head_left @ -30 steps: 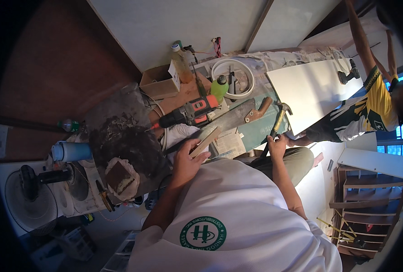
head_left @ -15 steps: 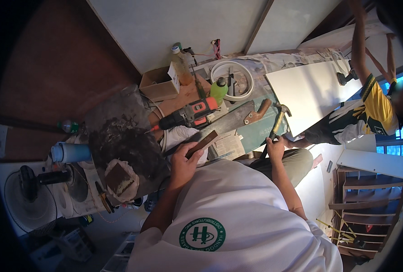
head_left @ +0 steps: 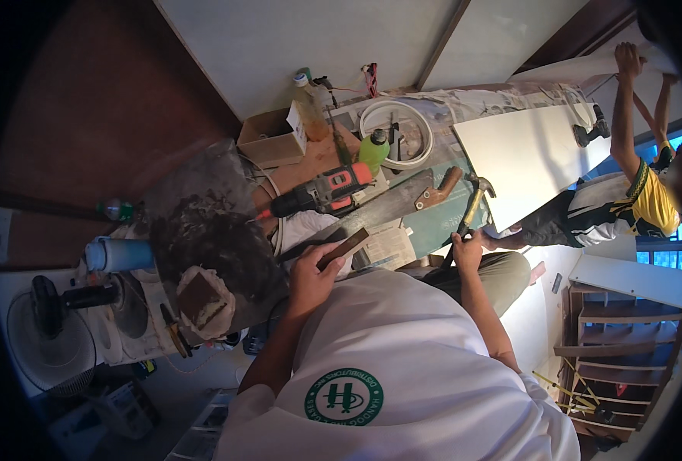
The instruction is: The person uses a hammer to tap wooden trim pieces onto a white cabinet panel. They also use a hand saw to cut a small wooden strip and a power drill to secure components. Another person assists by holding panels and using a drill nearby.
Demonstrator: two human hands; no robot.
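Note:
My left hand (head_left: 312, 274) is closed on a short brown strip of wood (head_left: 345, 249), whose free end points up and to the right. In my right hand (head_left: 467, 250) is a claw hammer (head_left: 472, 211) with a yellow and black handle; its metal head is up, over the edge of a white board (head_left: 529, 157). A handsaw (head_left: 433, 190) with a wooden handle lies on the bench beyond both hands. Left of it rests a red and black cordless drill (head_left: 326, 192). Folded printed paper (head_left: 389, 244) lies just past the wood strip.
A cardboard box (head_left: 273, 140), bottles, including a green one (head_left: 373, 150), and a coil of white edging (head_left: 425, 138) stand at the back. Far left is a fan (head_left: 53, 338). Another person (head_left: 629, 188) reaches up at the right, near a second drill (head_left: 590, 127) and shelving (head_left: 625, 346).
The wood strip in my left hand has turned and dropped slightly. The other person's arms and body have shifted to the right. My right hand keeps its hold on the hammer.

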